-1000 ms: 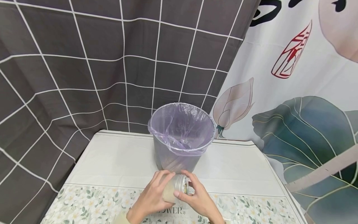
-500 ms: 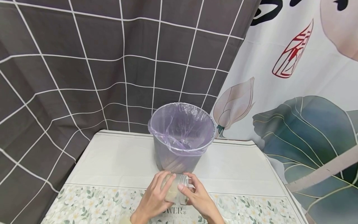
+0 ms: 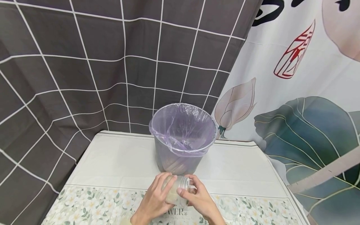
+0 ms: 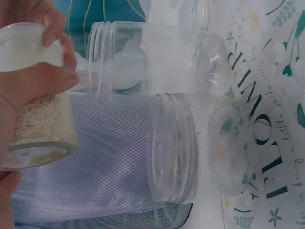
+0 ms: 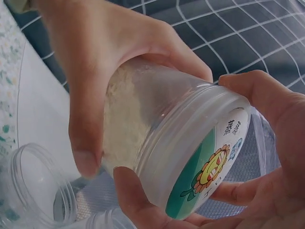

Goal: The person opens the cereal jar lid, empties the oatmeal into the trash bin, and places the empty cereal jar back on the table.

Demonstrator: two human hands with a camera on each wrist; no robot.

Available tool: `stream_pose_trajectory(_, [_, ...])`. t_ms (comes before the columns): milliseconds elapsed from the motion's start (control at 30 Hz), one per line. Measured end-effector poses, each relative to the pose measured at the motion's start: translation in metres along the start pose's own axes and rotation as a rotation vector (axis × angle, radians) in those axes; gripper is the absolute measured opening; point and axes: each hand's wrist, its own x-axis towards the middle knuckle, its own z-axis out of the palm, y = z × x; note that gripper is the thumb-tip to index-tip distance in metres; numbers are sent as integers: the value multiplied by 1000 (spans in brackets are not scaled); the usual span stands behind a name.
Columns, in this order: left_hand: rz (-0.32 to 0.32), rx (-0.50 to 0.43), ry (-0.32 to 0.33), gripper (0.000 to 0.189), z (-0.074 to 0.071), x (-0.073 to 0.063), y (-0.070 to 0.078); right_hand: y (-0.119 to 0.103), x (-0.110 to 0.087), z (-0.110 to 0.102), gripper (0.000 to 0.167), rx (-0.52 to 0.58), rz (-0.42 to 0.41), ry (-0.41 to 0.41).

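Observation:
A clear jar (image 3: 172, 194) partly filled with pale powdery grain lies tilted on its side in the air, in front of the bin. My left hand (image 3: 154, 198) wraps its body from the left. At the other end my right hand (image 3: 200, 199) grips the clear screw lid (image 5: 177, 138), thumb on the near side and fingers on the far side. A label (image 5: 212, 167) with a cartoon sunflower covers the lid's top in the right wrist view. The left wrist view shows the grain (image 4: 44, 117) settled toward the jar's base.
Behind the hands stands a mesh bin (image 3: 180, 161) with a purple plastic liner (image 3: 194, 153). Empty clear jars, one threaded jar (image 4: 126, 59) and another wide jar (image 4: 174, 148), are near the bin in the left wrist view. A floral cloth (image 3: 95, 203) covers the table's front.
Since one second ago the jar has turned so its lid label no longer faces the head camera. My right hand has shifted slightly right; over the last half second almost nothing moved.

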Motion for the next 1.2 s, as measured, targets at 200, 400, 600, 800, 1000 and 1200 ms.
stream_pose_trajectory(200, [-67,-71,-130,89,-6,2,-3,1,-1,2,60,-56,-3,-10])
stream_pose_trajectory(400, [-146,-166,-246,90,-14,7,-6,2,-3,2,60,-95,-47,-11])
stream_pose_trajectory(600, [-207,-299,-346,94,-20,12,-8,4,-3,3,59,-163,-103,-1])
stream_pose_trajectory(800, [-267,-400,-459,95,-24,14,-12,5,-2,3,61,-215,-176,0])
stream_pose_trajectory(1000, [-301,-471,-519,92,-26,13,-14,4,-1,3,62,-256,-195,-13])
stream_pose_trajectory(1200, [-314,-490,-529,93,-26,13,-13,5,-2,4,63,-262,-190,-18])
